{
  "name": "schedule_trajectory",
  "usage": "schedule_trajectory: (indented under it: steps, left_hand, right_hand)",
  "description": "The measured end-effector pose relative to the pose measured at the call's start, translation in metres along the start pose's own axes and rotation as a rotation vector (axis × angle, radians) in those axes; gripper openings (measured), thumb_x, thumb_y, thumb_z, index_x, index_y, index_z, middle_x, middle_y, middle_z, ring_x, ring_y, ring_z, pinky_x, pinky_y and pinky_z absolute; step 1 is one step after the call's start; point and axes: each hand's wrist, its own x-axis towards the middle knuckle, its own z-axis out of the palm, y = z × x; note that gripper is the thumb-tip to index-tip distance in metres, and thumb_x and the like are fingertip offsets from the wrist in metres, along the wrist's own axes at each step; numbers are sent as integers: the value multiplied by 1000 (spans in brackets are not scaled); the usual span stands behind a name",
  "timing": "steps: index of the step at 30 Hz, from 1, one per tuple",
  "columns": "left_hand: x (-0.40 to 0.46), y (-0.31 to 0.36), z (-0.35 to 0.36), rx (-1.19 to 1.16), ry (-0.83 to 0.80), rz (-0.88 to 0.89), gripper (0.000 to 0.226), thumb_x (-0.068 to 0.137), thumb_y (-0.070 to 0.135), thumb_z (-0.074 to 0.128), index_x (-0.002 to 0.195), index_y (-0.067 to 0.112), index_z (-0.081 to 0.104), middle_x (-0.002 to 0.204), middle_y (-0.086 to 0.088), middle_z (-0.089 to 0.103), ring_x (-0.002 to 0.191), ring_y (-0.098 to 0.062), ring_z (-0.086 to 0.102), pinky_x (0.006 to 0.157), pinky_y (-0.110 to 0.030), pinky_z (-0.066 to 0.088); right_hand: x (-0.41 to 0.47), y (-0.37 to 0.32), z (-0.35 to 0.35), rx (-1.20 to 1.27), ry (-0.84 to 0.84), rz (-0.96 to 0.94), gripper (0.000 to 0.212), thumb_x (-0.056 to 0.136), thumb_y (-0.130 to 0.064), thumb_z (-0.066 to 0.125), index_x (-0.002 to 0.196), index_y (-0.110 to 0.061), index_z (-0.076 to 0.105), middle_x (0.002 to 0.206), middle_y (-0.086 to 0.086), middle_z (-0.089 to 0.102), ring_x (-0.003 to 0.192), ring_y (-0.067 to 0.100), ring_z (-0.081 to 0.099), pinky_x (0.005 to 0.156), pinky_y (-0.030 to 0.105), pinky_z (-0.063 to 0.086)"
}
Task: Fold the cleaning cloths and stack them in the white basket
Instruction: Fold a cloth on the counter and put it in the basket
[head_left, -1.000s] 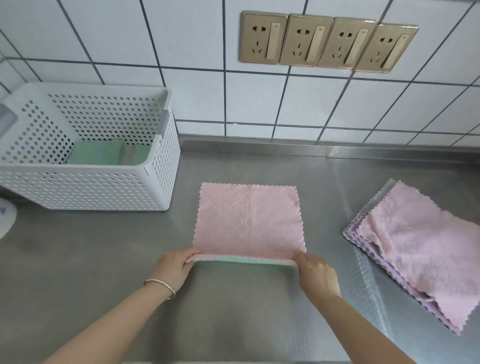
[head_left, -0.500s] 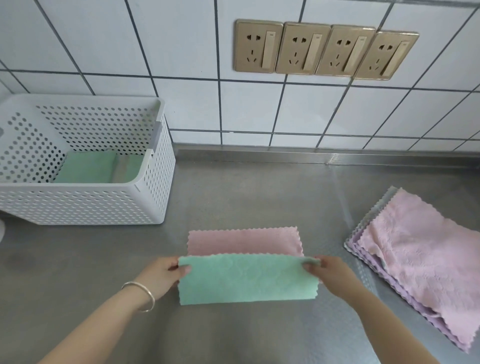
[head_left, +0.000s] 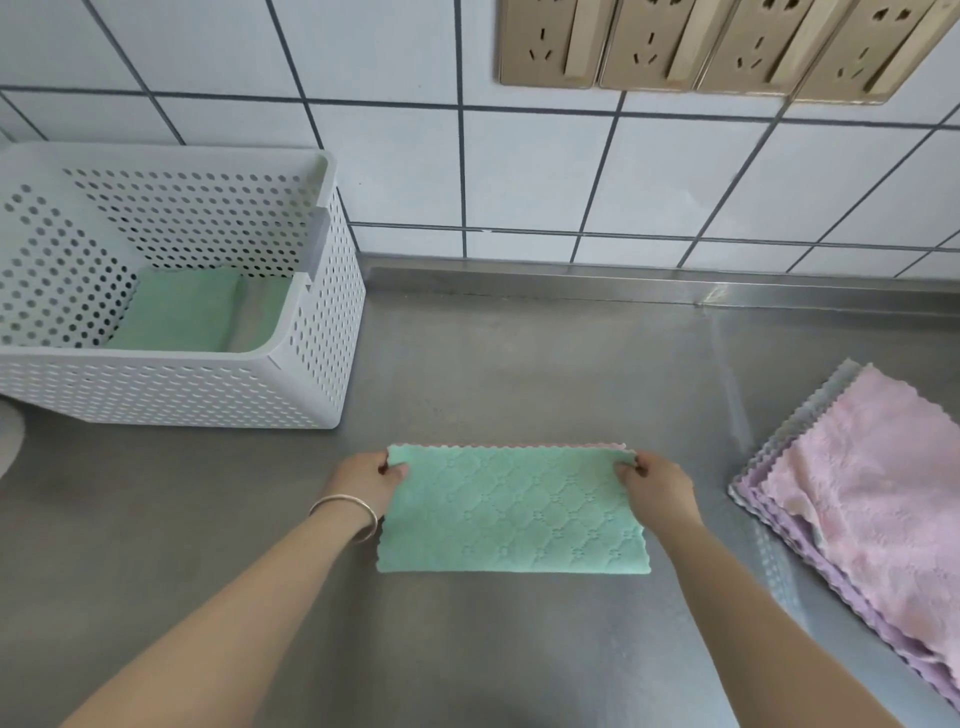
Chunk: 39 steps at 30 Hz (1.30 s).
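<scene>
Fingers of the left hand (head_left: 366, 480) and right hand (head_left: 657, 483) pinched the far corners of the green quilted microfibre cloth (head_left: 511, 512), aligning its edges. It lay folded at 4 o'clock from the white perforated plastic basket (head_left: 171, 387), likely awaiting a second fold.

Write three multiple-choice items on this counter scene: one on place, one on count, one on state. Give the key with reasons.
1. The white basket stands:
A. far left, by the wall
B. at the right edge
C. under the hands

2. Wall sockets in view:
A. two
B. four
C. six

3. The green cloth is:
A. crumpled
B. folded in half, flat
C. in the air

Key:
1 A, it sits left against the tiles.
2 B, four gold plates in a row.
3 B, the left hand and right hand pinch its far corners, a pink edge showing beneath.
</scene>
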Motion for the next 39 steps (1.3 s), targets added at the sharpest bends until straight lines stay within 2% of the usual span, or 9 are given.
schedule_trajectory:
  steps: [7, 14, 18, 22, 26, 29, 31, 34, 39]
  left_hand:
    - [9, -4, 2, 15, -36, -63, 40, 91, 33, 53, 57, 13, 44, 58, -4, 46, 68, -25, 47, 61, -27, 30]
    - [11, 1, 4, 46, -19, -91, 44, 91, 35, 52, 53, 17, 39, 69, -9, 50, 71, -25, 48, 63, -27, 31]
    - [11, 3, 6, 59, 2, -92, 38, 92, 39, 49, 85, 4, 64, 90, -16, 66, 89, -32, 60, 71, -31, 42]
    - [1, 5, 7, 97, 148, -107, 28, 88, 43, 54, 88, 16, 58, 94, -8, 63, 91, -30, 60, 75, -34, 46]
    - [-21, 10, 30, 176, 488, 194, 31, 72, 39, 66, 84, 13, 55, 86, -11, 56, 81, -33, 57, 66, -37, 48]
    - [-45, 34, 58, 302, 334, 479, 43, 75, 47, 40, 107, 23, 59, 112, -4, 62, 104, -28, 60, 86, -46, 49]
    - [-58, 51, 76, 440, 170, 624, 54, 86, 49, 30, 138, 34, 36, 150, 5, 31, 138, -22, 32, 109, -53, 25]
    - [-61, 56, 97, 550, -45, 623, 60, 89, 57, 6, 138, 39, -22, 145, 10, -35, 136, -20, -32, 111, -52, -18]
    - [-56, 54, 103, 648, -102, 584, 68, 73, 63, -15, 134, 38, -33, 141, 7, -46, 128, -23, -46, 108, -55, -21]
  right_hand:
    - [6, -1, 12, 55, 56, 86, 24, 93, -27, 52, 101, -9, 65, 80, 7, 59, 74, 23, 52, 57, 26, 35]
    - [3, -3, 16, 41, 145, 130, 26, 91, -35, 54, 98, -12, 64, 95, 12, 66, 92, 30, 59, 71, 30, 44]
    - [4, 0, 11, -29, 129, 148, 29, 88, -44, 55, 80, -17, 57, 81, 6, 61, 83, 28, 60, 69, 32, 47]
    - [-4, 0, 8, -58, 122, 131, 31, 88, -48, 53, 86, -17, 52, 82, 3, 59, 78, 25, 55, 67, 30, 44]
    - [-30, 8, 18, -105, 134, 102, 40, 85, -54, 52, 99, -17, 44, 98, 0, 53, 86, 21, 54, 69, 30, 41]
    - [-49, 19, 27, -170, 139, 115, 53, 83, -57, 53, 114, -15, 45, 114, 1, 49, 106, 20, 52, 78, 33, 44]
    - [-58, 25, 31, -183, 122, 155, 58, 83, -58, 53, 120, -14, 45, 119, 2, 48, 112, 20, 50, 84, 35, 45]
    - [-66, 28, 34, -219, 87, 196, 58, 85, -55, 50, 125, -14, 45, 123, 4, 46, 116, 21, 47, 90, 35, 44]
    - [-65, 24, 30, -254, 9, 251, 47, 87, -48, 48, 124, -19, 53, 123, 3, 48, 114, 22, 48, 89, 34, 42]
